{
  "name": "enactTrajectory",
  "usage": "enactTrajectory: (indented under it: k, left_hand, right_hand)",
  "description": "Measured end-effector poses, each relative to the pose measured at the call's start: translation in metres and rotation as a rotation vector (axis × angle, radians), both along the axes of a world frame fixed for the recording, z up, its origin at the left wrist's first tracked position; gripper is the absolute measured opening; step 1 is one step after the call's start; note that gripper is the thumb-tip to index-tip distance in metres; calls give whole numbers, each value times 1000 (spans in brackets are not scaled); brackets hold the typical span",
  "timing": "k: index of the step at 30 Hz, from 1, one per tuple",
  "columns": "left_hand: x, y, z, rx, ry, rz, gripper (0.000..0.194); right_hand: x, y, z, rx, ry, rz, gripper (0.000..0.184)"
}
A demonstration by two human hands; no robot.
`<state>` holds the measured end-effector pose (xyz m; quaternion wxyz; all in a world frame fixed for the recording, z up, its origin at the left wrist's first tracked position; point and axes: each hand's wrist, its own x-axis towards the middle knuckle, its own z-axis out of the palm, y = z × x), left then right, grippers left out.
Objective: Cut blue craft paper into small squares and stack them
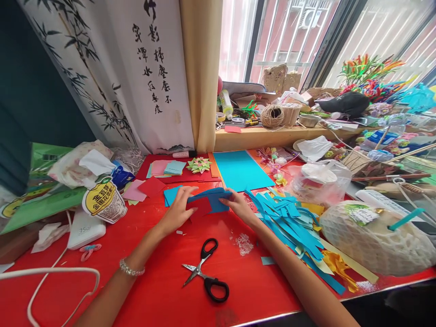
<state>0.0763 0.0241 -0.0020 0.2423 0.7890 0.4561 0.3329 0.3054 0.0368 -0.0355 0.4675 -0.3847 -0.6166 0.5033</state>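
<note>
A piece of blue paper (pixel 220 202) is held up above the red table, bent in a low arch between my two hands. At its left end, my left hand (pixel 177 208) has the fingers over the edge and the thumb lower down. My right hand (pixel 240 206) pinches the right end between thumb and fingers. Behind my left hand lies another blue paper piece (pixel 171 195), partly covered. Scissors (pixel 199 271) with black handles rest on the table nearer to me, blades parted, touched by neither hand.
Right of my right hand is a heap of blue paper strips (pixel 289 218), beside a netted round object (pixel 374 240) with a blue straw. A large blue sheet (pixel 241 170) lies behind. Leftward are coloured paper squares (pixel 170 168), a folded paper flower (pixel 199 165) and a white power bank (pixel 86 229).
</note>
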Motion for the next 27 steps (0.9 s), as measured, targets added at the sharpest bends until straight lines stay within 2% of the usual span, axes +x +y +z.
enactTrajectory:
  k: [3,6,9,13,17,19,22,24,27]
  left_hand:
    - [4,-4,-20,-121,-292,206,65]
    - [8,-10,-30,-222,-407,250,62]
    - [12,-13,-29,-217,-461,233,51]
    - [13,-15,-23,-196,-440,221,38]
    - [11,-19,-20,-223,-451,199,41]
    - [11,-22,-20,-274,-476,158,47]
    - [10,-24,-21,-344,-490,113,51]
    - [11,-24,-22,-375,-501,104,49]
    - [11,-22,-24,-362,-516,115,38]
  right_hand:
    - [-1,-1,-2,22,2,-12,31]
    - [-5,-6,2,58,-77,-12,38]
    - [-9,-12,8,74,-124,-36,51]
    - [-12,-18,14,96,-118,-53,65]
    - [-10,-17,14,141,-165,-134,69]
    - [-9,-16,13,131,-146,-124,67]
    - [-8,-16,14,62,-110,-19,54]
    - [-8,-16,14,16,-122,33,40]
    - [-10,-17,14,30,-141,16,23]
